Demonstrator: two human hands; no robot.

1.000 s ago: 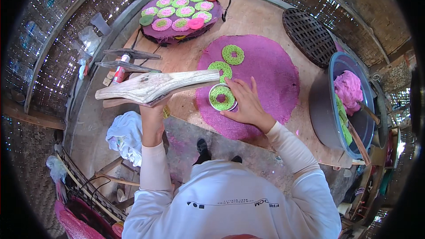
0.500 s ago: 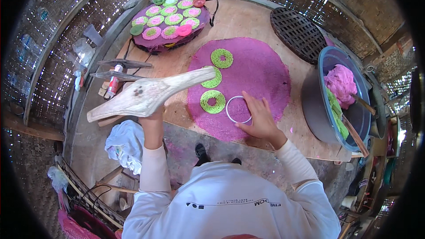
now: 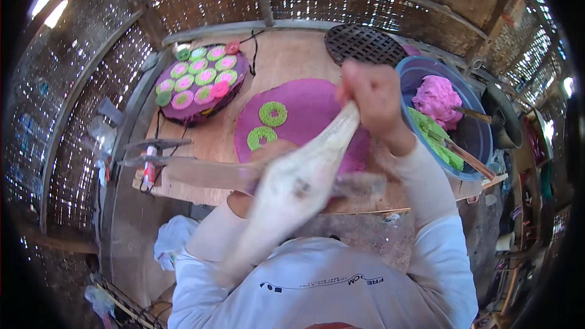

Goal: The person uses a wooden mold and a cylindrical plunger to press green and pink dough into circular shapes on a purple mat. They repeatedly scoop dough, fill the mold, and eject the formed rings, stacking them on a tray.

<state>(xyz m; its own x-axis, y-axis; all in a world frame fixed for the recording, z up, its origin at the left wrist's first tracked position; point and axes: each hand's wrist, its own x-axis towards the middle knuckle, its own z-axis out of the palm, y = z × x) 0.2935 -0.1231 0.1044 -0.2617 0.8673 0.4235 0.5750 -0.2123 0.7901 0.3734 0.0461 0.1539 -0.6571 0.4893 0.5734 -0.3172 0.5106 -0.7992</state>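
A pale two-part wooden hand press point(image 3: 298, 186) is held over the table, blurred by motion. Its upper bar slants from near my chest up toward the right, crossing a lower bar. My right hand point(image 3: 378, 97) is raised and closed at the upper bar's far end. Partly hidden behind the press, my left hand point(image 3: 272, 150) is wrapped at the lower bar. Beneath lies a round magenta cloth point(image 3: 298, 91) with two lacy green dough rings showing, an upper one point(image 3: 272, 114) and a lower one point(image 3: 262, 136). The white hoop is out of sight.
A round tray with magenta cloth point(image 3: 204, 113) at the back left carries several pink-and-green rings and small coloured dishes. A dark woven rack point(image 3: 359, 45) lies at the back. The blue-grey tub point(image 3: 405, 79) on the right holds pink dough point(image 3: 436, 100), green dough point(image 3: 436, 140) and wooden-handled tools.
My right hand has left the white hoop and now grips the press's upper bar. The press has come from the left to over the cloth, its bars swung crosswise. My view has shifted.
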